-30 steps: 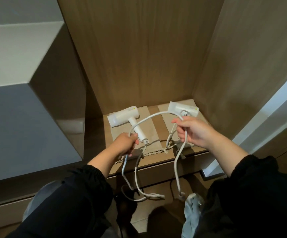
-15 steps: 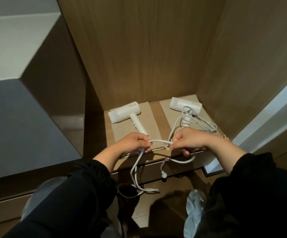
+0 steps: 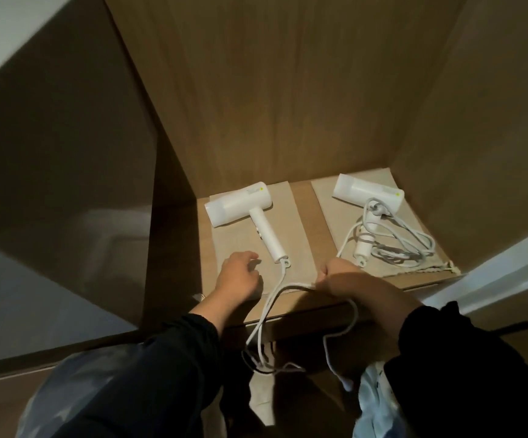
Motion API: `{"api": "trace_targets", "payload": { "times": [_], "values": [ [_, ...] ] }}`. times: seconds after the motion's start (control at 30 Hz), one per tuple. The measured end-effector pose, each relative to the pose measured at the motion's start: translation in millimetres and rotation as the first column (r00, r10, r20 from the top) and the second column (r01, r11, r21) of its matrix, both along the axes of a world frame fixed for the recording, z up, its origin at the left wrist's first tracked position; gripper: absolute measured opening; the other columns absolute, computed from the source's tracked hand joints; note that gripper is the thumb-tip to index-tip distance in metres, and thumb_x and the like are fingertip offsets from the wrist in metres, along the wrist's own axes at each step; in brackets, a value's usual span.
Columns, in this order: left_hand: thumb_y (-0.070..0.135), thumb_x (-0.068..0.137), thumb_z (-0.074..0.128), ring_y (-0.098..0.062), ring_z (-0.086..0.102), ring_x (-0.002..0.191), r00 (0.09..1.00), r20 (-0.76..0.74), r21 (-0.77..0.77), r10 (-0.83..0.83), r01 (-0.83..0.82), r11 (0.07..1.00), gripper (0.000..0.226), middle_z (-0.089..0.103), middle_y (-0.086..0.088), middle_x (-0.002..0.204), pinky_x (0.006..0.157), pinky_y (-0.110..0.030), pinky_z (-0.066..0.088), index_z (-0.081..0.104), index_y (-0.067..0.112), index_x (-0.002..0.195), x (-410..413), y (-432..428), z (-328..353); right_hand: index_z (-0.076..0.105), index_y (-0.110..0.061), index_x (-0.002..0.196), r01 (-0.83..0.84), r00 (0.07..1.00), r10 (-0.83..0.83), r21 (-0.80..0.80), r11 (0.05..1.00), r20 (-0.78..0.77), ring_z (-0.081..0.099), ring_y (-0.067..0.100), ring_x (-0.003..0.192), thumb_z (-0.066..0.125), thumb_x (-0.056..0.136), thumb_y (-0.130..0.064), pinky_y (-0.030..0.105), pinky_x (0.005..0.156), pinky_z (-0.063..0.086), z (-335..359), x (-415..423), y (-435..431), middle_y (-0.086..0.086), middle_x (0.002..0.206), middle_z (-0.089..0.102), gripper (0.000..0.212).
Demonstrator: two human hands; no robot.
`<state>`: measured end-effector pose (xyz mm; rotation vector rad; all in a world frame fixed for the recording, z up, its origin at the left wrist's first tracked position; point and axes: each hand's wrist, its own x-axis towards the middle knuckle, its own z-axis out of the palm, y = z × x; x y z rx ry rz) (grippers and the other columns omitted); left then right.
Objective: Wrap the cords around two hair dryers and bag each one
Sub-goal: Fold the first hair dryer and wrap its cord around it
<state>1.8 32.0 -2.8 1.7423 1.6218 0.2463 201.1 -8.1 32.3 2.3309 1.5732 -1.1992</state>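
Well, I see the right hand (image 3: 348, 279) just right of the left hair dryer (image 3: 240, 205), below its handle end. Its fingers are pressed together around that dryer's cord (image 3: 275, 298), knuckles up and wrist low over the shelf (image 3: 303, 203) edge. From the handle the cord runs to the fist, then droops off the shelf in loops. The left hand (image 3: 239, 273) rests palm down on the beige bag (image 3: 291, 235) just left of the handle end, its fingers loosely curled and holding nothing. Further right, the right hair dryer (image 3: 366, 192) lies on a second bag (image 3: 414, 213) amid its bunched cord.
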Motion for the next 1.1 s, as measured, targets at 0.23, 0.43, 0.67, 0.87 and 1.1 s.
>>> {"api": "trace_targets", "payload": {
  "times": [0.23, 0.43, 0.67, 0.87, 1.1],
  "values": [
    [0.037, 0.098, 0.040, -0.032, 0.000, 0.147, 0.858, -0.439, 0.032, -0.266, 0.311, 0.950, 0.061, 0.006, -0.010, 0.160, 0.119, -0.044, 0.010, 0.013, 0.024, 0.151, -11, 5, -45, 0.058, -0.014, 0.126, -0.029, 0.999, 0.028, 0.047, 0.998, 0.017, 0.054, 0.026, 0.119, 0.053, 0.094, -0.023, 0.034, 0.100, 0.043, -18, -19, 50, 0.008, 0.134, 0.056, 0.034],
    [0.045, 0.101, 0.033, -0.029, -0.018, 0.146, 0.824, -0.474, -0.019, -0.310, 0.343, 0.939, 0.062, -0.015, -0.006, 0.160, 0.119, -0.047, 0.000, -0.002, 0.034, 0.151, -3, 9, -61, 0.053, -0.002, 0.122, 0.094, 0.988, -0.063, 0.226, 0.970, -0.140, 0.054, 0.029, 0.115, 0.057, 0.090, -0.022, 0.033, 0.096, 0.042, -37, -31, 73, 0.015, 0.124, 0.058, 0.038],
    [0.044, 0.102, 0.031, -0.026, -0.014, 0.147, 0.834, -0.483, 0.021, -0.267, 0.316, 0.949, 0.059, -0.012, -0.003, 0.161, 0.120, -0.043, 0.004, -0.002, 0.038, 0.151, -3, 11, -67, 0.048, -0.003, 0.123, 0.106, 0.986, -0.081, 0.176, 0.979, -0.144, 0.056, 0.030, 0.111, 0.061, 0.087, -0.040, 0.033, 0.087, 0.045, -54, -54, 81, 0.016, 0.122, 0.058, 0.054],
    [0.048, 0.102, 0.026, -0.026, -0.014, 0.147, 0.828, -0.482, -0.002, -0.285, 0.325, 0.946, 0.057, -0.012, -0.003, 0.161, 0.120, -0.042, 0.004, 0.000, 0.038, 0.151, -4, 11, -64, 0.059, -0.004, 0.113, 0.262, 0.950, -0.230, 0.136, 0.955, -0.209, 0.062, 0.023, 0.084, 0.064, 0.082, -0.029, 0.026, 0.067, 0.044, -47, -61, 87, 0.010, 0.104, 0.067, 0.039],
    [0.045, 0.102, 0.027, -0.028, -0.016, 0.146, 0.798, -0.497, -0.049, -0.339, 0.365, 0.930, 0.060, -0.017, -0.006, 0.160, 0.120, -0.044, 0.002, -0.004, 0.034, 0.152, -4, 12, -55, 0.058, 0.001, 0.083, 0.440, 0.848, -0.424, -0.023, 0.898, -0.318, 0.052, 0.013, 0.031, 0.059, 0.076, -0.012, 0.016, 0.036, 0.037, -30, -55, 79, 0.003, 0.040, 0.056, 0.015]
  ]
}}
